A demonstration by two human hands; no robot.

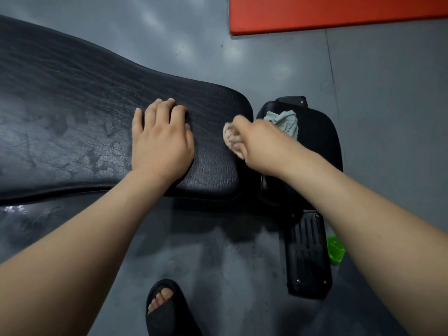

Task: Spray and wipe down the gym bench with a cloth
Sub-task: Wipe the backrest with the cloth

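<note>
Pale cloth (283, 121) in right hand (259, 141)

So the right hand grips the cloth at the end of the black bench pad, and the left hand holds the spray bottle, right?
Not quite. The left hand holds nothing; it rests on the black bench pad. The right hand does grip the cloth at the pad's end. The head view shows this.

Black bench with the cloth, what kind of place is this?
Probably a gym: a long padded black bench, a red mat lying on the grey floor, and a black frame base beside the bench.
</note>
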